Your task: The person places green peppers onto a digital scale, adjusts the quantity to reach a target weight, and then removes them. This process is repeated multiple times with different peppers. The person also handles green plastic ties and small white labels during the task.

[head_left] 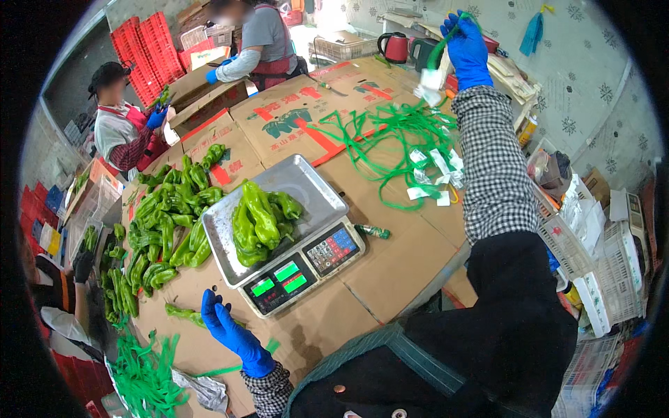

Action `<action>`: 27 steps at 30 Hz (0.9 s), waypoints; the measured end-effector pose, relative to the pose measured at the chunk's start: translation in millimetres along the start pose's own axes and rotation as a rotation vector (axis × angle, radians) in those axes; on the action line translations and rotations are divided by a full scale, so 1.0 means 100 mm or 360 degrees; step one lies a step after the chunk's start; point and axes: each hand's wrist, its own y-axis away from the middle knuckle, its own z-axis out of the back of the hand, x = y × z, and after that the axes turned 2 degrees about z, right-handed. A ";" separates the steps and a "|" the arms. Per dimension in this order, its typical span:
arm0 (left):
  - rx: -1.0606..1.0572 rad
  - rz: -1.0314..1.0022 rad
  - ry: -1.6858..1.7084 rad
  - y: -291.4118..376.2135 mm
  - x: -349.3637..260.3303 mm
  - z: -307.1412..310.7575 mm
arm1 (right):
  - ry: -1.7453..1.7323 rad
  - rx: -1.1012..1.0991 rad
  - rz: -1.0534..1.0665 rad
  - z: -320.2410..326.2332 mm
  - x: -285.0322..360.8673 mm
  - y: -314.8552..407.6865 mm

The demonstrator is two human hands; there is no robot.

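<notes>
My right hand (466, 52), in a blue glove, is raised at the upper right and grips a green mesh strip (437, 56). A blurred white tag (430, 86) hangs at its lower end. Below it lies a tangle of green mesh strips (387, 141) with several white tags (440, 162). My left hand (229, 328), also gloved in blue, is empty with loosely curled fingers apart, above a lone green pepper (184, 313). Between my hands stands a digital scale (300, 269). Several green peppers (256, 222) rest on its metal pan (308, 183), and its displays are lit.
A heap of green peppers (167, 209) covers the left of the cardboard-topped table (397, 261). More green netting (143, 371) lies at lower left. A glue stick-like tube (372, 231) touches the scale's right side. Co-workers (123, 120) stand across. Plastic crates (609, 277) fill the right side.
</notes>
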 end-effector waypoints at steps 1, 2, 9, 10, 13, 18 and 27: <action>0.0046 -0.0033 -0.0002 0.01 -0.03 -0.04 | 0.0043 0.0077 -0.0020 0.01 0.05 -0.01; 0.0067 -0.0045 -0.0004 0.02 -0.03 -0.11 | 0.0087 0.0153 -0.0040 0.02 0.10 -0.01; 0.0316 -0.0273 0.0060 0.16 -0.33 -0.44 | -0.0799 0.0552 -0.0299 -0.84 0.28 0.87; 0.0360 -0.0264 0.0067 0.18 -0.41 -0.54 | -0.0654 0.0426 -0.0264 -0.97 0.14 1.02; 0.0843 -0.0020 0.0327 0.25 -0.67 -1.16 | -0.0634 0.0259 -0.0368 -1.06 0.05 1.29; 0.1411 0.0036 0.0552 0.22 -0.72 -2.08 | -0.1066 0.0119 -0.0626 -1.32 0.12 1.72; 0.2031 0.0443 0.0146 0.05 -0.43 -2.47 | 0.0470 0.0769 -0.1124 -1.38 -0.06 2.57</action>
